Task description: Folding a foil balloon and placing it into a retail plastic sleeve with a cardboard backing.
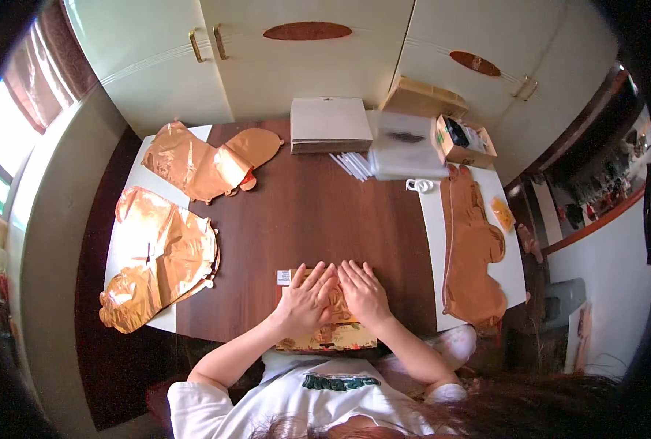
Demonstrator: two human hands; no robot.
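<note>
Both of my hands lie flat, fingers stretched, over a flat gold printed packet (327, 338) at the table's near edge. My left hand (307, 298) presses on its left part, fingers pointing away from me and slightly right. On the right part rests my right hand (363, 295), also palm down. The fingertips of the two hands come close together at the top. Shiny gold shows between them. A small white label (283, 277) sticks out at the packet's upper left. Much of the packet is hidden under my hands.
Flat rose-gold foil balloons (168, 252) lie on white sheets at the left, with another brown foil balloon (473, 256) at the right. Along the back are a cardboard stack (330, 126), white straws (352, 166), clear plastic bags (407, 150) and a small open box (475, 152).
</note>
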